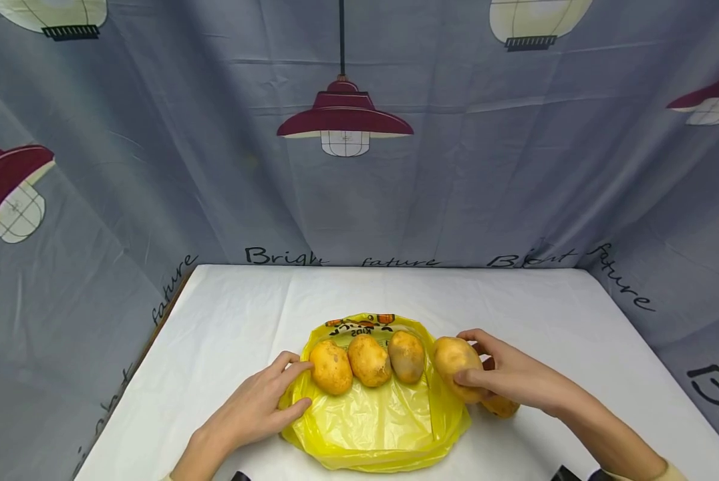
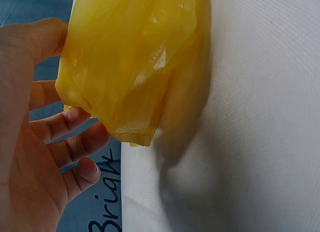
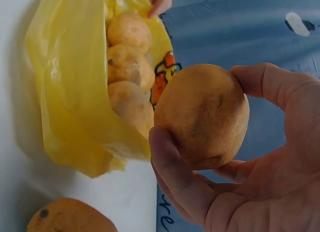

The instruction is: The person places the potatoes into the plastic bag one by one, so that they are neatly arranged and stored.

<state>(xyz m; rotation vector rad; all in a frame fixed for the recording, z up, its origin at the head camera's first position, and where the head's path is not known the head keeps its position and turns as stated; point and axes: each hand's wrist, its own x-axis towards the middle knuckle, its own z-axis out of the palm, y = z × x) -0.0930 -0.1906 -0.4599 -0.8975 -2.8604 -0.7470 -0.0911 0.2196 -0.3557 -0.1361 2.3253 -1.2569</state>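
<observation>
A yellow plastic bag (image 1: 374, 427) lies spread with its mouth facing up. Inside, toward its far side, three potatoes (image 1: 368, 361) sit in a row. My left hand (image 1: 260, 401) holds the bag's left rim, thumb and forefinger over the edge; in the left wrist view their tips are hidden behind the plastic (image 2: 130, 62). At the right rim, my right hand (image 1: 516, 374) grips another potato (image 3: 202, 115) between thumb and fingers, raised beside the bag. Below that hand a further potato (image 1: 501, 405) rests on the table, partly hidden in the head view.
A white cloth (image 1: 233, 321) covers the table. Grey-blue curtains (image 1: 456, 187) printed with lamps and lettering surround its back and sides. Dark printing (image 1: 362, 326) marks the far inner side of the bag.
</observation>
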